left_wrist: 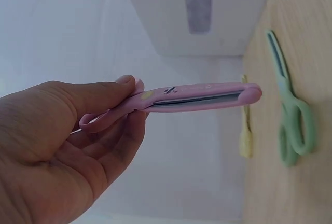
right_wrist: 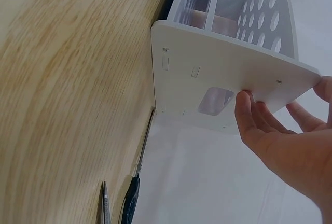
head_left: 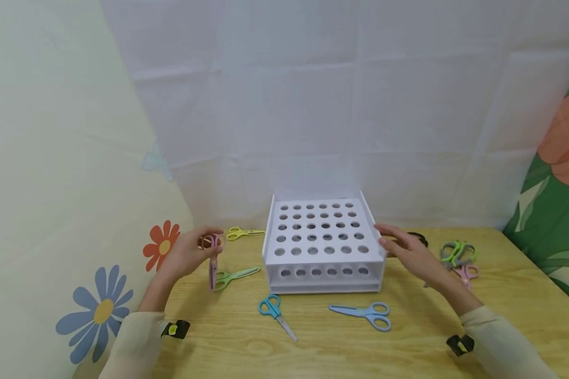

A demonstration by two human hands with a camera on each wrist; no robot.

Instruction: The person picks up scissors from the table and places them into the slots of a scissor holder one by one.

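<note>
My left hand (head_left: 186,257) holds pink scissors (head_left: 213,266) by the handle loops, raised over the left of the table with the blades pointing down. In the left wrist view, the thumb and fingers pinch those closed scissors, whose blades have pink plastic covers. Between my hands stands a white rack (head_left: 322,259), its sloping top full of round holes. My right hand (head_left: 418,258) reaches to its right side. Fingertips (right_wrist: 244,99) rest against the side panel (right_wrist: 181,86), near an oblong cutout, with the fingers loosely extended.
Green scissors (head_left: 237,275) and yellow scissors (head_left: 239,233) lie left of the rack. In front are teal scissors (head_left: 272,308) and light blue scissors (head_left: 367,313). To the right lie green-grey scissors (head_left: 457,253), pink-handled scissors (head_left: 467,272) and black-handled scissors (right_wrist: 132,198). A white sheet (head_left: 313,105) hangs behind.
</note>
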